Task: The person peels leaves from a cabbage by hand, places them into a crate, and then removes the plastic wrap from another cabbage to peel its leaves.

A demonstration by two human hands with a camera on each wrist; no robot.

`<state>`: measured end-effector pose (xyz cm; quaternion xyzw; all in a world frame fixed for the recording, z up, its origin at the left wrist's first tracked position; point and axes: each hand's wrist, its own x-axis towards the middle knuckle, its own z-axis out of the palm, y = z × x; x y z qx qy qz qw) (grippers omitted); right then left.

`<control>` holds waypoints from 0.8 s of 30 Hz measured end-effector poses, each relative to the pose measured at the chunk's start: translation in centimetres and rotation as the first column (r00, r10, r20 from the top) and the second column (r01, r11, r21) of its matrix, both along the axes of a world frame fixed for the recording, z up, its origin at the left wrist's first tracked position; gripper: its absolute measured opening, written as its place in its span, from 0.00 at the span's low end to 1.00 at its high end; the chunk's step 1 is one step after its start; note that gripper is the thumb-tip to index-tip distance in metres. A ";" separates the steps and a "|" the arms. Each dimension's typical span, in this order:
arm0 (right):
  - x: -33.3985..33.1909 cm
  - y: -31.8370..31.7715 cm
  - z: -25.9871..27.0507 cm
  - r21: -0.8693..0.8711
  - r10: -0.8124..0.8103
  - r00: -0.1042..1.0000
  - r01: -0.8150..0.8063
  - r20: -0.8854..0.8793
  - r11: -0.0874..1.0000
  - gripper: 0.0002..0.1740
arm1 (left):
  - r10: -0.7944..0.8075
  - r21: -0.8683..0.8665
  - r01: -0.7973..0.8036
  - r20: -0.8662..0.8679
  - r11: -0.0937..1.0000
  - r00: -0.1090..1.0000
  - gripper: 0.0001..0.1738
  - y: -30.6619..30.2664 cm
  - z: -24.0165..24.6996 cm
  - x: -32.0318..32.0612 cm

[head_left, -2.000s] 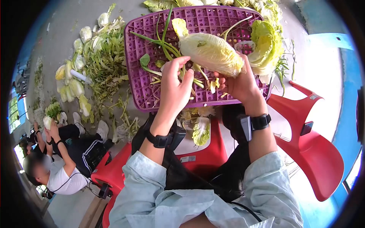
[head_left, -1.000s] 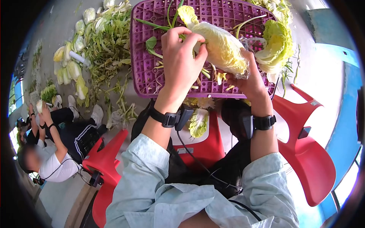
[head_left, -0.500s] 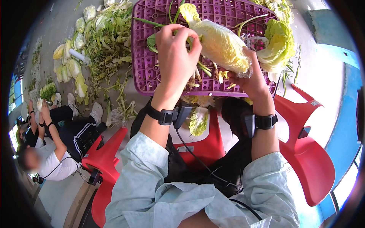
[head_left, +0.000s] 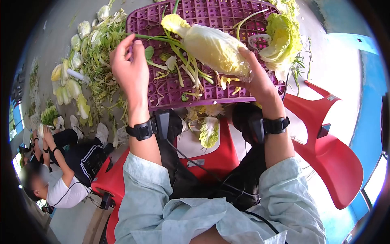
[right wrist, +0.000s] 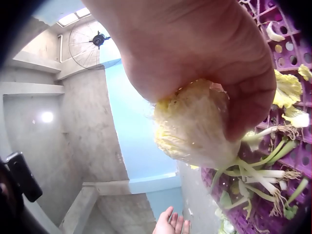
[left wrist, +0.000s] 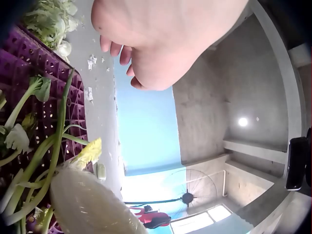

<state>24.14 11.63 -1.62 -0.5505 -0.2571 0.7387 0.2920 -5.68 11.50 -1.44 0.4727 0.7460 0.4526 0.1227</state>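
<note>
In the head view, a purple crate (head_left: 148,23) carries a scatter of trimmings, and over its middle lies a Chinese cabbage (head_left: 215,46), slanted, with its yellow leafy tip toward the far left corner and its thicker end toward the near right corner. The right hand (head_left: 260,79) grips that thicker end, where clear film (head_left: 245,75) shows; whether the cabbage also touches the crate cannot be told. The left hand (head_left: 131,67) is near the left edge, fingers loosely bent, holding nothing and well apart from the cabbage. Spring onions (head_left: 178,52) lie between the two, and a large loose leaf (head_left: 280,42) sits at the right edge. Past the left edge, a heap of greens (head_left: 103,57) covers part of the floor. From the left wrist, the left hand's fingers hang separate and free, with the cabbage below beside the onion stalks. From the right wrist, the right hand's fingers wrap the cabbage end above the onion roots (right wrist: 278,202); the left hand's relaxed fingers appear well apart.
</note>
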 end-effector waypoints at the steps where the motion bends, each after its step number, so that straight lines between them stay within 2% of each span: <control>1: 0.0 -0.1 0.4 0.018 0.026 0.999 -0.027 0.036 0.999 0.37 | -0.062 0.006 0.062 0.079 0.998 0.995 0.16 -0.1 -0.4 0.6; 4: 0.0 -0.2 0.1 0.104 0.072 0.992 -0.083 0.100 0.991 0.36 | -0.225 0.023 0.224 0.128 0.974 0.966 0.10 -0.2 -0.4 3.2; 5: -0.3 -0.1 0.1 0.161 0.040 0.999 -0.045 0.034 0.986 0.36 | -0.286 0.049 0.283 0.067 0.958 0.956 0.09 -0.3 -0.2 4.1; 6: -0.3 -0.1 0.1 0.200 0.035 0.995 -0.052 0.091 0.978 0.37 | -0.341 0.042 0.339 0.100 0.940 0.935 0.10 -0.3 -0.4 4.7; 8: -0.3 0.0 0.2 0.275 0.019 0.979 -0.075 0.202 0.959 0.38 | -0.456 -0.065 0.453 -0.030 0.889 0.890 0.12 -0.4 -0.8 5.3; 9: -0.3 0.0 0.3 0.279 -0.007 0.970 -0.064 0.244 0.958 0.38 | -0.498 -0.086 0.494 -0.034 0.865 0.866 0.15 -0.6 -1.0 5.5; 11: -0.5 -0.1 0.5 0.288 -0.059 0.943 -0.040 0.327 0.957 0.39 | -0.522 -0.097 0.515 -0.076 0.852 0.849 0.16 -0.8 -1.1 6.0; 14: -0.1 0.6 -0.3 0.331 -0.127 0.965 0.045 0.228 0.943 0.39 | -0.553 -0.143 0.540 -0.071 0.830 0.830 0.19 -1.0 -0.9 6.2; 15: -0.4 0.5 0.3 0.330 -0.163 0.965 0.089 0.204 0.940 0.31 | -0.555 -0.144 0.543 -0.060 0.828 0.830 0.19 -1.0 -0.8 6.2; 18: 0.4 0.7 -1.8 0.339 -0.145 0.963 0.062 0.226 0.939 0.21 | -0.568 -0.151 0.556 -0.051 0.817 0.821 0.18 -1.0 -1.0 6.2; 21: 0.7 0.8 -2.7 0.321 -0.128 0.945 0.026 0.302 0.947 0.15 | -0.576 -0.131 0.567 -0.052 0.814 0.816 0.16 -1.0 -0.9 6.4; 24: 0.4 0.8 -2.8 0.393 -0.179 0.903 0.012 0.390 0.919 0.15 | -0.585 -0.093 0.578 -0.079 0.811 0.807 0.15 -1.0 -1.0 6.7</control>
